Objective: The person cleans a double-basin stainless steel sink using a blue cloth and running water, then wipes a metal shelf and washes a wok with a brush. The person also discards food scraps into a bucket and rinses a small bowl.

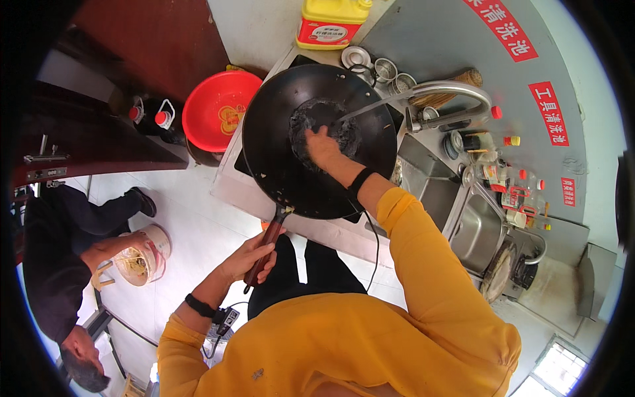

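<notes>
A large dark wok (278, 114) rests over the sink counter, with water in its bottom. Its brown handle (263, 253) points toward me, and my left hand (250, 260) is closed around it. Inside the wok, my right hand (322, 146) reaches down to the water; its fingers are blurred, and whether they hold anything is hidden. A curved metal faucet (451, 89) reaches over the wok from the right, and a stream of water runs from it into the wok. Small food bits cling to the wok's wall near the handle.
Left of the wok are a red plastic basin (198, 114) and dark capped jugs (149, 119). A yellow detergent jug (332, 25) stands behind. Strainers (386, 69), bottles (521, 183) and steel sinks (476, 223) lie right. At far left a person (54, 278) holds a bucket (149, 255).
</notes>
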Action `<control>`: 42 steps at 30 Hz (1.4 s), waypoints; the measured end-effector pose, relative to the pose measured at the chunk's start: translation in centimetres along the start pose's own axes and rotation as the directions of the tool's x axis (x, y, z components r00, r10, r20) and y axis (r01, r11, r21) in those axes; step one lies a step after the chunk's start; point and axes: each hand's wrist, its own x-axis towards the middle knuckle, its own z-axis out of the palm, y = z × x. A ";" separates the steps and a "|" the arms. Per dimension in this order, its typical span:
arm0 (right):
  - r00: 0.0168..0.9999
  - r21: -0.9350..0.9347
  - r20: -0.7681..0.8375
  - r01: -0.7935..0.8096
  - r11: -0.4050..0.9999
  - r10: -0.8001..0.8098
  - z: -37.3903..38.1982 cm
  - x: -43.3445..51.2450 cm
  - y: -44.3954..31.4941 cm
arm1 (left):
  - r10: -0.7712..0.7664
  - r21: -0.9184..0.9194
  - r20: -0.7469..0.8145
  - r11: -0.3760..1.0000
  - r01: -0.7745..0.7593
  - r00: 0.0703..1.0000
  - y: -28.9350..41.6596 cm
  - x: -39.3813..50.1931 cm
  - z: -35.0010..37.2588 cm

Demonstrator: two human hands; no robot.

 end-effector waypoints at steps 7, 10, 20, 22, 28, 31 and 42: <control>0.935 0.322 0.164 0.250 0.913 -0.314 0.1 -10.4 -4.2 | 0.049 0.012 -0.050 0.999 -0.048 0.998 -0.5 0.5 -0.2; 0.894 -0.164 0.440 0.173 0.971 -0.085 -3.1 -12.8 1.1 | 0.011 0.017 -0.073 1.000 -0.010 0.997 -0.2 0.5 -0.2; 0.975 0.245 0.171 0.097 0.965 -0.141 1.2 -2.9 -5.5 | -0.006 0.005 -0.109 1.000 0.007 0.994 0.1 0.5 0.2; 0.927 0.432 0.366 -0.244 0.868 0.079 -0.1 -4.6 -7.2 | -0.010 0.005 -0.106 1.000 0.011 0.994 0.1 0.5 0.3; 0.974 0.350 0.182 0.064 0.935 -0.135 -2.1 -12.1 -8.2 | 0.003 -0.015 -0.105 1.000 -0.005 0.994 -0.5 0.7 0.2; 0.915 0.033 0.390 0.101 0.994 -0.106 -3.8 -12.7 -4.0 | 0.017 0.000 -0.107 1.000 -0.017 0.994 -0.8 0.8 0.1; 0.907 0.276 0.282 0.236 0.932 -0.313 -0.4 -9.2 -5.6 | 0.002 -0.033 -0.116 0.999 -0.006 0.993 -0.6 0.9 0.3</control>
